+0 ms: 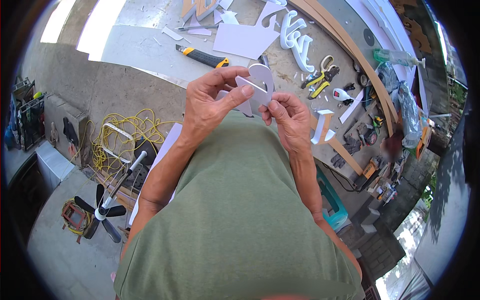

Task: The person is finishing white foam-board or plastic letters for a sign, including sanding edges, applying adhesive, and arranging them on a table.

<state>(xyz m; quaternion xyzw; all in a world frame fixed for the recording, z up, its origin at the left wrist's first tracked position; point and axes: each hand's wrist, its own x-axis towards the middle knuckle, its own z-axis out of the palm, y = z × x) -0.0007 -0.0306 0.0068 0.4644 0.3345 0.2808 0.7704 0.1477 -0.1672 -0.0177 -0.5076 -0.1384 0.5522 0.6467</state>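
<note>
Green shirt: nearest to my camera is the shirt [225, 210], which fills the lower middle of my view.
Left hand: I see the left hand [207, 100] pinching a pale piece [262, 73] between its thumb and its fingers.
Right hand: the right hand [287, 117] grasps the lower right edge of the same piece, with thumb and bent fingers.
Pale piece: it is in the air between both hands, above the shirt; its top is rounded. I cannot tell if the flat part under the left thumb belongs to it.
Teal stool: I notice the stool [332, 197] beside the right forearm.
Bench: on the bench [327, 45], a yellow-and-black knife [202, 56] lies just beyond the left hand; yellow-handled pliers [324, 75] and a white bottle [341, 94] lie to the right.
White letter shape: this curly shape [300, 47] rests farther away, near a lilac sheet [242, 40] with a cut edge.
Floor side: at left I find a tangled yellow cord [122, 132] and a fan [101, 213] with dark blades.
</note>
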